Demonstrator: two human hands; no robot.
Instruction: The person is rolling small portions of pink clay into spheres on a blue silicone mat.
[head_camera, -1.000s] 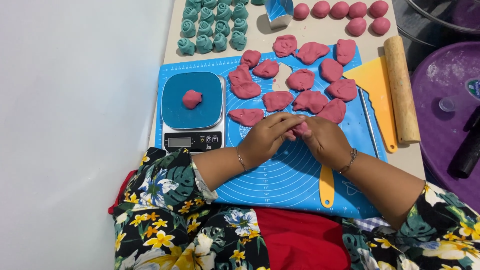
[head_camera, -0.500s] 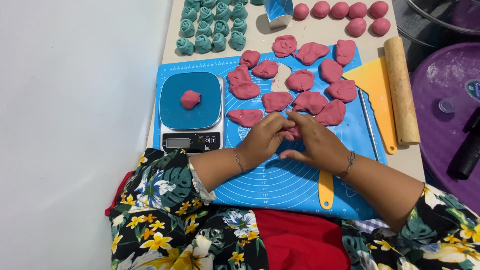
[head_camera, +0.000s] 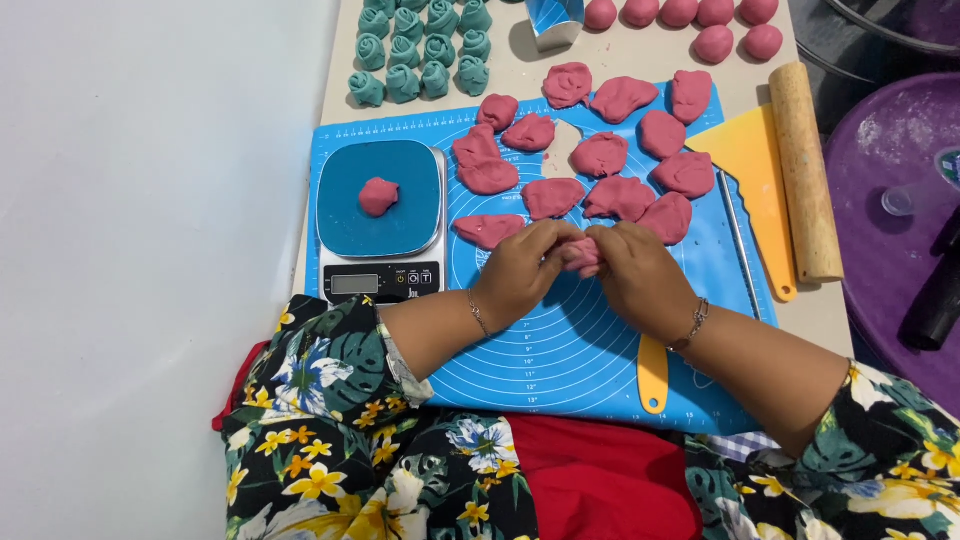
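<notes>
Both hands meet over the middle of the blue silicone baking mat (head_camera: 560, 350), pinching one small lump of pink dough (head_camera: 582, 255) between them. The left hand (head_camera: 522, 272) comes in from the lower left with its fingers curled over the lump's near side; the right hand (head_camera: 640, 275) comes in from the lower right, knuckles up, fingertips closed on the other end. Each wrist wears a thin bracelet, and both forearms angle inward from floral sleeves.

Just beyond the hands lie flattened pink dough pieces (head_camera: 620, 197), scattered in loose rows across the mat's far half, the nearest ones close to the fingertips. To the left stands a kitchen scale with a blue platform (head_camera: 380, 222), a small pink dough ball (head_camera: 378, 196) resting on it. To the right, a yellow plastic scraper (head_camera: 755, 165) and a wooden rolling pin (head_camera: 806, 170) lie along the mat's edge, with a thin metal rod (head_camera: 741, 245) beside them. A yellow handle (head_camera: 652, 372) juts out under the right wrist. At the table's far end sit teal dough rosettes (head_camera: 415, 50) and round pink dough balls (head_camera: 700, 20). The mat's near half, below the hands, is bare.
</notes>
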